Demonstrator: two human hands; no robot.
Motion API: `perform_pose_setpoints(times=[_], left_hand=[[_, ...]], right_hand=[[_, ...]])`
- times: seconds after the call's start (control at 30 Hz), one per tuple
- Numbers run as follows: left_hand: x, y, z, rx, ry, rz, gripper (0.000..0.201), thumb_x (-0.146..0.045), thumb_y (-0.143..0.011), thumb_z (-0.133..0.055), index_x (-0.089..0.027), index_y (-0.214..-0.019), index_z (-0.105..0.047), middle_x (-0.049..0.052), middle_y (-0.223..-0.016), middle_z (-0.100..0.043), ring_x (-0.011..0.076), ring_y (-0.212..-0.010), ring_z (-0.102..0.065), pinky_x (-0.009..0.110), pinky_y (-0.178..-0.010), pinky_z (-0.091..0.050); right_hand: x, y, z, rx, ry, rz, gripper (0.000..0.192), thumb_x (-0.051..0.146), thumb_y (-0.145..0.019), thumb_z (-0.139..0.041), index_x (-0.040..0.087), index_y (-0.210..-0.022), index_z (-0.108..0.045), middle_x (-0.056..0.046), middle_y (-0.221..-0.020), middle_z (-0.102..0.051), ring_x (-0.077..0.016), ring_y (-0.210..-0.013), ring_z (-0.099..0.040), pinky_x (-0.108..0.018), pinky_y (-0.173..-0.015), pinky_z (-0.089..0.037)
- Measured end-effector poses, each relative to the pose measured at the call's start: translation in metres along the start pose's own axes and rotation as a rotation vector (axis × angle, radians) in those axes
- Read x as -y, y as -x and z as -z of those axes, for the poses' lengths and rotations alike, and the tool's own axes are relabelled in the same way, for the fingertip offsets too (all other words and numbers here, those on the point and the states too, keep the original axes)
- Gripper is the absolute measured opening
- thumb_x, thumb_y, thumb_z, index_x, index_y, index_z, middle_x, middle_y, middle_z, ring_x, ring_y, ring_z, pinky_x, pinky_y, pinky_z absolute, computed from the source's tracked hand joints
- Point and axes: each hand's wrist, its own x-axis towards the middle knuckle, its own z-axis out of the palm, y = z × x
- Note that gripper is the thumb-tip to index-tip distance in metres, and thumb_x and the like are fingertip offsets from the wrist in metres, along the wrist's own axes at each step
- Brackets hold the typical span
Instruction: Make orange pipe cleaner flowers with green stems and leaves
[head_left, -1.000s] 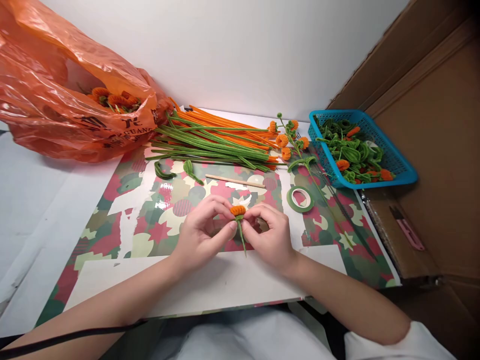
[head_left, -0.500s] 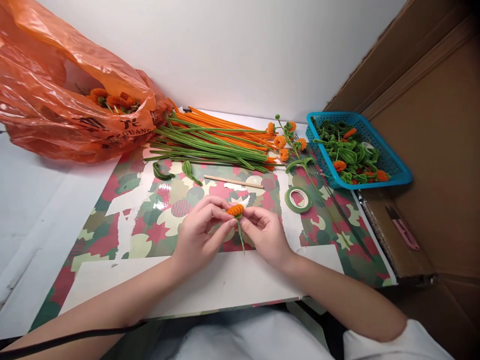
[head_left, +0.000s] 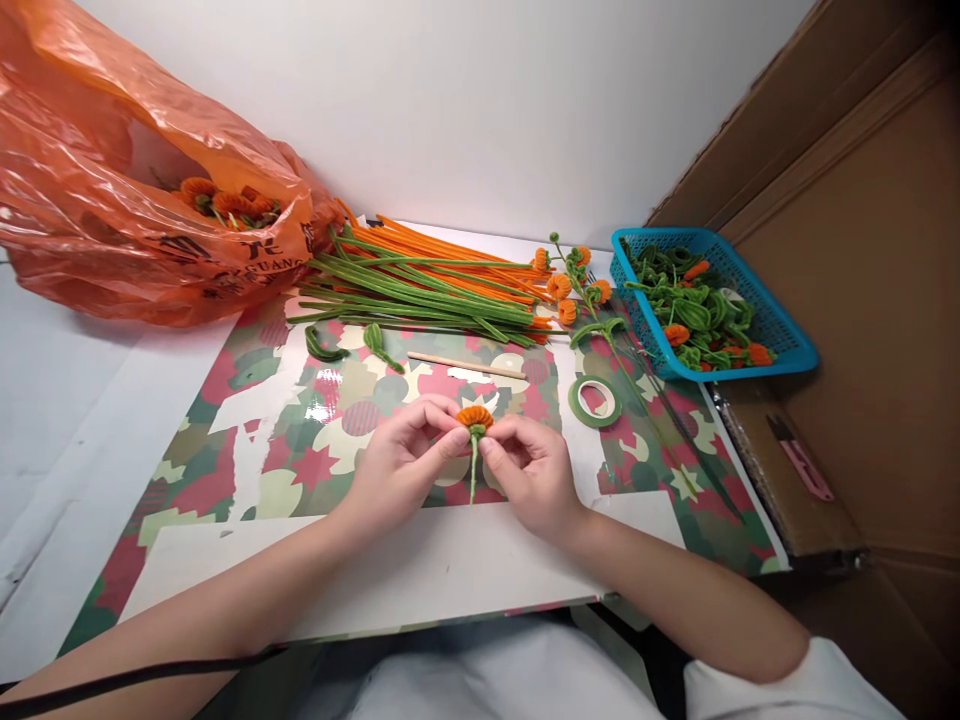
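Observation:
Between my hands is a small pipe-cleaner flower (head_left: 475, 418), an orange ribbed head with a green base and a short green stem hanging down. My left hand (head_left: 409, 450) pinches its left side with thumb and fingers. From the right, my right hand (head_left: 529, 462) pinches the other side of the head near the green base. Beyond them lies a thin wooden stick (head_left: 466, 366). A roll of green tape (head_left: 595, 401) rests to the right of my right hand. Two green pipe-cleaner leaves, one curled (head_left: 324, 345) and one folded (head_left: 382, 348), lie behind my left hand.
Green and orange pipe cleaners (head_left: 427, 280) are heaped at the back. An orange plastic bag (head_left: 150, 260) with flowers stands left. At right are a flower spray (head_left: 592, 300), a blue basket (head_left: 795, 350) of green pieces, and a pink-handled tool (head_left: 806, 465) on cardboard.
The flower has turned between my fingers: its head now sits more upright, the green base faces me, and the stem hangs straighter. Both hands keep their pinch.

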Motion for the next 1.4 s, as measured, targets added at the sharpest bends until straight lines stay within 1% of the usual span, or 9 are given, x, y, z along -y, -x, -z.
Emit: perform_pose_setpoints(times=[0.1, 0.2, 0.43, 0.6, 0.87, 1.0, 1.13, 1.27, 1.4], left_hand=[[-0.002, 0.001, -0.001, -0.014, 0.037, 0.036, 0.024, -0.037, -0.08, -0.07, -0.016, -0.071, -0.061, 0.003, -0.088, -0.055, 0.0129, -0.076, -0.056, 0.024, -0.066, -0.046], [-0.003, 0.001, -0.002, -0.032, 0.049, 0.054, 0.026, -0.039, -0.078, -0.072, -0.016, -0.07, -0.061, 0.003, -0.088, -0.055, 0.0131, -0.076, -0.057, 0.024, -0.067, -0.047], [0.0, 0.0, -0.002, -0.04, 0.185, 0.168, 0.024, -0.04, -0.077, -0.073, -0.018, -0.073, -0.064, 0.001, -0.088, -0.056, 0.0101, -0.07, -0.056, 0.021, -0.061, -0.052], [0.0, 0.001, -0.003, -0.026, 0.267, 0.206, 0.017, -0.036, -0.08, -0.072, -0.02, -0.078, -0.067, 0.0, -0.086, -0.058, 0.0097, -0.075, -0.057, 0.015, -0.061, -0.052], [0.001, 0.0, -0.003, -0.061, 0.314, 0.269, 0.022, -0.036, -0.077, -0.074, -0.018, -0.079, -0.063, -0.001, -0.082, -0.059, 0.0126, -0.079, -0.061, 0.026, -0.073, -0.059], [0.001, 0.001, -0.002, -0.072, 0.256, 0.243, 0.021, -0.037, -0.078, -0.072, -0.019, -0.079, -0.061, -0.003, -0.078, -0.057, 0.0101, -0.071, -0.058, 0.02, -0.062, -0.055], [0.001, 0.001, -0.002, -0.072, 0.131, 0.233, 0.022, -0.039, -0.078, -0.072, -0.019, -0.08, -0.062, -0.003, -0.074, -0.058, 0.0088, -0.063, -0.055, 0.017, -0.053, -0.048], [0.001, 0.0, -0.002, -0.063, 0.116, 0.248, 0.025, -0.041, -0.078, -0.071, -0.018, -0.081, -0.062, -0.001, -0.076, -0.059, 0.0101, -0.064, -0.056, 0.02, -0.055, -0.05], [-0.002, 0.0, -0.003, -0.074, 0.099, 0.226, 0.025, -0.042, -0.078, -0.07, -0.018, -0.082, -0.062, 0.0, -0.078, -0.06, 0.012, -0.068, -0.058, 0.022, -0.059, -0.052]], right_hand=[[0.002, 0.0, 0.001, 0.01, 0.034, 0.077, 0.013, 0.019, -0.082, -0.057, 0.018, -0.069, -0.056, 0.004, -0.06, -0.045, -0.007, -0.048, -0.036, -0.023, -0.046, -0.03], [0.003, 0.0, 0.002, 0.016, 0.03, 0.086, 0.014, 0.019, -0.082, -0.056, 0.018, -0.069, -0.055, 0.004, -0.061, -0.044, -0.0071, -0.05, -0.035, -0.023, -0.046, -0.029], [0.001, -0.002, 0.002, 0.063, -0.074, -0.131, 0.017, 0.028, -0.084, -0.058, 0.017, -0.072, -0.059, 0.004, -0.06, -0.049, -0.0079, -0.051, -0.038, -0.022, -0.047, -0.031], [0.002, -0.004, 0.004, 0.071, -0.129, -0.182, 0.018, 0.03, -0.086, -0.056, 0.018, -0.073, -0.059, 0.003, -0.06, -0.051, -0.0083, -0.053, -0.044, -0.021, -0.049, -0.035], [0.0, -0.003, 0.01, 0.046, 0.03, -0.117, 0.012, 0.028, -0.086, -0.056, 0.019, -0.079, -0.058, 0.003, -0.062, -0.052, -0.0092, -0.052, -0.046, -0.023, -0.05, -0.04], [0.002, -0.007, 0.013, -0.008, 0.096, -0.021, 0.009, 0.025, -0.084, -0.059, 0.019, -0.09, -0.061, 0.0, -0.074, -0.058, -0.0102, -0.058, -0.052, -0.024, -0.055, -0.046], [0.002, -0.009, 0.012, 0.069, 0.12, 0.001, 0.005, 0.023, -0.082, -0.061, 0.019, -0.081, -0.062, 0.0, -0.072, -0.059, -0.0105, -0.059, -0.054, -0.024, -0.053, -0.046], [0.002, -0.008, 0.01, 0.078, 0.079, -0.055, 0.008, 0.025, -0.084, -0.059, 0.019, -0.08, -0.061, -0.001, -0.075, -0.06, -0.0109, -0.06, -0.057, -0.023, -0.052, -0.047], [0.004, -0.007, 0.011, 0.07, 0.104, -0.004, 0.008, 0.024, -0.084, -0.058, 0.019, -0.077, -0.058, 0.0, -0.075, -0.057, -0.01, -0.058, -0.054, -0.022, -0.05, -0.044]])
